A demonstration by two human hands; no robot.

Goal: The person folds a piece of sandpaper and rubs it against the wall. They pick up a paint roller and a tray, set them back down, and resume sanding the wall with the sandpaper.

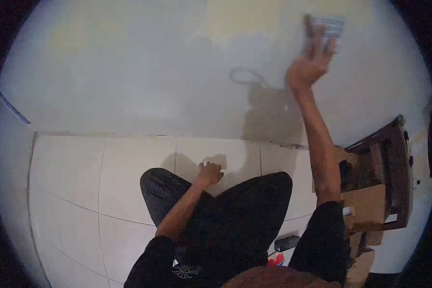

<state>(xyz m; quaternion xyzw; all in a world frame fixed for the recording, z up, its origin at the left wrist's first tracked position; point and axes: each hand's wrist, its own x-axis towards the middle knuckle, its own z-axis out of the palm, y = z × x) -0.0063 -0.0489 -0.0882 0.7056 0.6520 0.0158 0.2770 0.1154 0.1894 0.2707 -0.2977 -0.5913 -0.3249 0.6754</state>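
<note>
My right hand (314,57) is raised against the pale wall (177,86), upper right, and presses a light sheet with printed lines (333,29) to it. The fingers are slightly blurred and lie over the sheet, and the print cannot be read. Low in front of me, my left hand (210,174) hangs above the tiled floor between my knees, fingers curled loosely and slightly apart, with nothing visible in it.
A dark wooden frame (399,168) and cardboard (369,206) stand at the right. Near my right thigh lie a dark box (287,243) and a red item (275,259). Yellowish patches mark the wall, and my shadow falls on it.
</note>
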